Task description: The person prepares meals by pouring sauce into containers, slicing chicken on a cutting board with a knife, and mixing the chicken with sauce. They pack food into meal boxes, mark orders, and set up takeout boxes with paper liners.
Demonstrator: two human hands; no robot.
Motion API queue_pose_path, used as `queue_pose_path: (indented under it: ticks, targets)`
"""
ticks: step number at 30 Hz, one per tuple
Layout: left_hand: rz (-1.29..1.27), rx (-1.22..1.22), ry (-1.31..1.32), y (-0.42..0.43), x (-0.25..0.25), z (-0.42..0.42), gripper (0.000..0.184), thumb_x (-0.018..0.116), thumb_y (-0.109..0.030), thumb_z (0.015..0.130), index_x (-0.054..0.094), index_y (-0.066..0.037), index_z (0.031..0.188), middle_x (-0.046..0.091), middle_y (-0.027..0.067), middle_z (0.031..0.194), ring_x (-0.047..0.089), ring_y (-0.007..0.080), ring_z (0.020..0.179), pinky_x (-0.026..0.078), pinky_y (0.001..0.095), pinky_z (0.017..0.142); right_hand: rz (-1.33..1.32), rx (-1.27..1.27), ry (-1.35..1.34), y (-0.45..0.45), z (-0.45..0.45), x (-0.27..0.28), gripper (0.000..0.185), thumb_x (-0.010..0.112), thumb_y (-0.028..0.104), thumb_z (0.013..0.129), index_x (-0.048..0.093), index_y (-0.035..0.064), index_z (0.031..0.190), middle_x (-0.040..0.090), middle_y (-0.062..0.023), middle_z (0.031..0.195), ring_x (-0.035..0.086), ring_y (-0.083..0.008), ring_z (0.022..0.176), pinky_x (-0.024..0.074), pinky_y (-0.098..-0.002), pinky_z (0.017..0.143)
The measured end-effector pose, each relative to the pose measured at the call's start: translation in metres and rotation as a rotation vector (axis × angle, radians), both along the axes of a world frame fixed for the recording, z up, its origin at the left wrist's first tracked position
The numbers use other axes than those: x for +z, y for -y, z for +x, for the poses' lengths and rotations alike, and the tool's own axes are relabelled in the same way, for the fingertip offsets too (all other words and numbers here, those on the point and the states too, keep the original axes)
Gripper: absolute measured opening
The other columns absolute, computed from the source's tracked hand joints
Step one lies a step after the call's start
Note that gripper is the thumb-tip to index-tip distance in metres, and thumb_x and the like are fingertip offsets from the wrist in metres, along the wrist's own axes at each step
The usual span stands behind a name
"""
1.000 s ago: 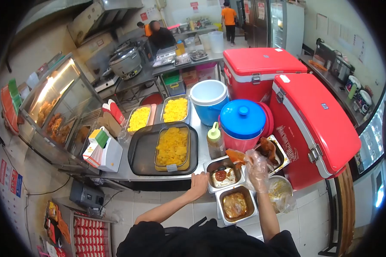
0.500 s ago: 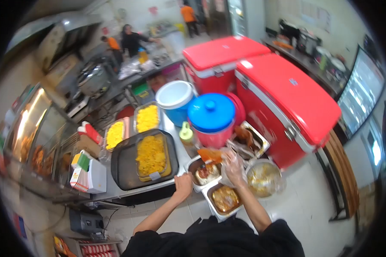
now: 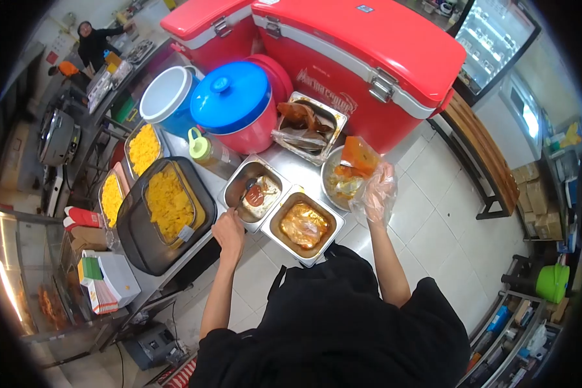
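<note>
My right hand, in a clear plastic glove, grips a plastic bag of orange sauce over a round bowl with yellowish contents. My left hand is bare and closed at the near left edge of a steel pan with red sauce; whether it grips the rim is too small to tell. Beside that pan stands a second steel pan with a bag in oily brown liquid. Behind them, a third pan holds brown bags. A bottle with a light green cap stands at the left.
Red cool boxes and a blue-lidded jug stand at the back. Trays of yellow food are on the left, beside a white carton. A wooden bench is at the right. A person in black stands far left.
The view has turned rightward. My right hand has carried the orange sauce bag from above the steel pans to over the round bowl. My left hand stays by the pan.
</note>
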State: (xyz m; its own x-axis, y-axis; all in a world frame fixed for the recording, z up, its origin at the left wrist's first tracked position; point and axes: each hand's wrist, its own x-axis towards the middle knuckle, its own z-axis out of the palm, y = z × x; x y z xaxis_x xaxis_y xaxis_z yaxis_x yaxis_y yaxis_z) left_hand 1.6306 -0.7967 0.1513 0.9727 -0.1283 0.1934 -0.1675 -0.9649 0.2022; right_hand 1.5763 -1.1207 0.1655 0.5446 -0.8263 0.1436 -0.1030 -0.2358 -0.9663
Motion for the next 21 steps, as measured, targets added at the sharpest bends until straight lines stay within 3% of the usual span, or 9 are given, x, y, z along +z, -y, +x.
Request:
queue_pose_path:
  ticks: [3, 6, 9, 12, 13, 15, 19, 21]
  targets:
    - [0.003, 0.008, -0.037, 0.0, 0.003, 0.002, 0.018, 0.053, -0.016, 0.083, 0.064, -0.004, 0.089, 0.063, 0.0189, 0.074, 0.061, 0.034, 0.065, 0.046, 0.0433, 0.058, -0.159, -0.065, -0.281, -0.006, 0.012, -0.049, 0.024, 0.046, 0.023, 0.091, 0.052, 0.0039, 0.103, 0.057, -0.0114, 0.083, 0.056, -0.0228, 0.081, 0.0426, -0.0358, 0.071]
    - [-0.019, 0.016, -0.02, 0.001, 0.004, 0.002, 0.018, 0.053, -0.016, 0.083, 0.064, -0.004, 0.089, 0.063, 0.019, 0.075, 0.061, 0.0346, 0.067, 0.047, 0.0436, 0.059, -0.331, 0.095, -0.483, -0.015, 0.01, -0.007, 0.027, 0.051, 0.026, 0.087, 0.052, 0.0039, 0.103, 0.058, -0.0163, 0.089, 0.057, -0.0296, 0.086, 0.0432, -0.0397, 0.075]
    - [-0.032, 0.012, -0.029, -0.002, 0.002, 0.004, 0.018, 0.052, -0.016, 0.083, 0.064, -0.003, 0.089, 0.063, 0.0188, 0.076, 0.061, 0.0355, 0.069, 0.047, 0.0443, 0.06, -0.075, 0.112, -0.237, 0.015, -0.008, -0.007, 0.028, 0.05, 0.023, 0.088, 0.049, 0.0032, 0.108, 0.056, -0.0168, 0.098, 0.054, -0.0286, 0.091, 0.0418, -0.0385, 0.082]
    - [-0.048, 0.023, -0.048, -0.006, 0.001, 0.004, 0.018, 0.052, -0.016, 0.083, 0.064, -0.003, 0.089, 0.062, 0.0194, 0.076, 0.061, 0.0363, 0.069, 0.047, 0.0446, 0.061, -0.273, 0.046, -0.234, 0.061, -0.04, 0.011, 0.038, 0.056, 0.026, 0.083, 0.049, 0.0043, 0.113, 0.058, -0.0161, 0.104, 0.057, -0.0271, 0.093, 0.0436, -0.0362, 0.082]
    - [-0.049, 0.031, -0.055, -0.007, 0.002, 0.004, 0.018, 0.052, -0.015, 0.083, 0.064, -0.003, 0.089, 0.062, 0.0197, 0.076, 0.061, 0.0366, 0.07, 0.047, 0.0447, 0.061, -0.311, 0.118, -0.237, 0.082, -0.042, -0.01, 0.047, 0.063, 0.021, 0.077, 0.048, 0.0027, 0.117, 0.057, -0.0157, 0.108, 0.056, -0.0221, 0.097, 0.0435, -0.0339, 0.084]
    - [-0.054, 0.031, -0.047, -0.006, 0.004, 0.005, 0.018, 0.052, -0.015, 0.084, 0.064, -0.003, 0.088, 0.062, 0.0201, 0.075, 0.06, 0.0372, 0.07, 0.047, 0.0449, 0.061, -0.179, 0.244, -0.191, 0.109, -0.048, -0.079, 0.049, 0.068, 0.017, 0.071, 0.051, 0.0005, 0.114, 0.058, -0.0159, 0.106, 0.056, -0.02, 0.097, 0.0434, -0.032, 0.085]
    - [-0.078, 0.055, -0.072, -0.009, 0.0, 0.009, 0.018, 0.052, -0.015, 0.084, 0.065, -0.003, 0.087, 0.061, 0.0207, 0.074, 0.06, 0.038, 0.069, 0.047, 0.0452, 0.06, 0.072, 0.474, -0.307, 0.11, -0.039, -0.055, 0.043, 0.075, 0.011, 0.062, 0.059, -0.0012, 0.1, 0.063, -0.015, 0.094, 0.059, -0.0179, 0.09, 0.0464, -0.0301, 0.081]
    - [-0.071, 0.06, -0.088, -0.009, -0.001, 0.009, 0.019, 0.052, -0.016, 0.084, 0.065, -0.003, 0.086, 0.061, 0.0208, 0.073, 0.06, 0.0381, 0.068, 0.047, 0.0452, 0.06, 0.092, 0.332, -0.538, 0.096, -0.033, -0.016, 0.035, 0.075, 0.014, 0.061, 0.06, 0.001, 0.09, 0.064, -0.0099, 0.086, 0.06, -0.0177, 0.08, 0.047, -0.0297, 0.073]
